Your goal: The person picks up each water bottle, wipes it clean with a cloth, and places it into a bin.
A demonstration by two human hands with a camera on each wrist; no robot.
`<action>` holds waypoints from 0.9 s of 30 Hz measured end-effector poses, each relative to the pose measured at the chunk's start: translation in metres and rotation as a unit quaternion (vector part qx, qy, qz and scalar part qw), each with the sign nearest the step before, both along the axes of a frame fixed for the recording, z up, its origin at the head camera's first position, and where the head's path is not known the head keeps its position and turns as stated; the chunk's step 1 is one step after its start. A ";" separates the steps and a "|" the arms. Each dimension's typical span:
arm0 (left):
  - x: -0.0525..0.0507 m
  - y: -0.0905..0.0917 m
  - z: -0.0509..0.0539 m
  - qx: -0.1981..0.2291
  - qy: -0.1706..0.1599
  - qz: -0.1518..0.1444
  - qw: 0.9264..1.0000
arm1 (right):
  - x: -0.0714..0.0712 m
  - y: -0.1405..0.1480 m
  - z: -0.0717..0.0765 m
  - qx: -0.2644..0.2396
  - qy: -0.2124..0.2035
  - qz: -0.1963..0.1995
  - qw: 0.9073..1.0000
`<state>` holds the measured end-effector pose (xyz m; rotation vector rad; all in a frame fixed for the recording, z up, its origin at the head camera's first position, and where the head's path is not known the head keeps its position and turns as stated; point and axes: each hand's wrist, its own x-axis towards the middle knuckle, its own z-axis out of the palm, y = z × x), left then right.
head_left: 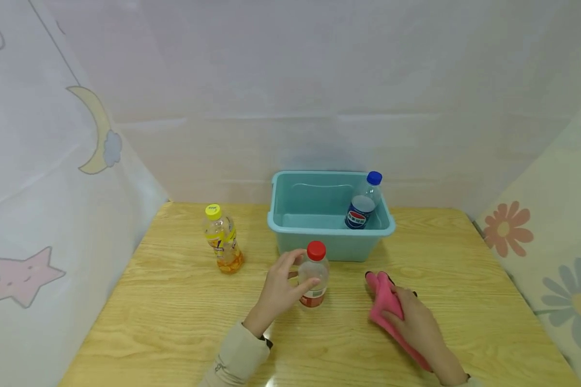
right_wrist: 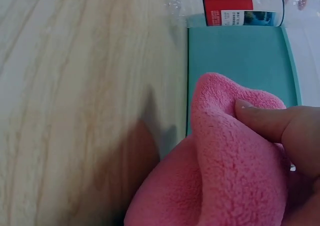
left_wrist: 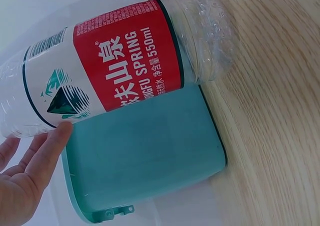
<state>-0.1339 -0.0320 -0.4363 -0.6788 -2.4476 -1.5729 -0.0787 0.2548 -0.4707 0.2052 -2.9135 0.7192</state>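
Observation:
My left hand [head_left: 277, 287] holds a clear plastic water bottle [head_left: 314, 275] with a red cap, thumb on the near side and fingers at the left and back. The bottle stands upright in front of the blue-green bin. Its red and white label [left_wrist: 127, 56] fills much of the left wrist view, where my fingers touch the upper part of the bottle. Over to the right, my right hand [head_left: 418, 325] grips a folded pink cloth [head_left: 385, 303]. In the right wrist view the thumb presses on the fluffy cloth [right_wrist: 230, 161]; the other fingers are mostly hidden.
The blue-green plastic bin [head_left: 319, 243] stands at the back of the wooden table [head_left: 174, 322]. Inside it, a bottle with a blue cap [head_left: 363, 204] leans at the right. A yellow-capped bottle [head_left: 222, 239] with some orange liquid stands to the left.

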 end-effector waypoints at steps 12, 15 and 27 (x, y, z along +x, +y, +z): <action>-0.001 0.000 0.000 0.001 0.001 -0.004 1.000 | -0.010 -0.006 -0.021 0.042 -0.046 0.045 0.997; -0.001 0.000 0.000 0.002 -0.002 -0.003 1.000 | -0.012 -0.005 -0.022 0.041 -0.062 0.055 0.996; -0.001 -0.001 0.000 0.000 -0.004 -0.005 1.000 | -0.035 0.016 0.006 -0.074 -0.041 0.081 0.993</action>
